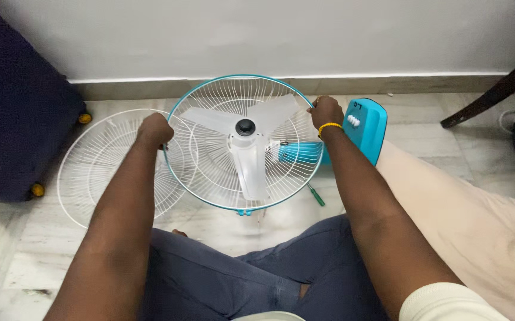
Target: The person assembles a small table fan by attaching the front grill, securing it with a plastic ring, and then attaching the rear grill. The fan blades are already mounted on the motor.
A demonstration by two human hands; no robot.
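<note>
The fan head (245, 142), a wire guard with a teal rim enclosing three translucent blades, lies on the floor (8, 261) just beyond the person's crossed legs, face upward, its shaft axis near vertical. The left hand (153, 129) and right hand (326, 112) close their fingers around opposite sides of that rim. Judged light but flexible and easily bent, it is best held at the rim; left of it lies a loose white grille (100, 163), right of it the teal base (364, 128).
</note>
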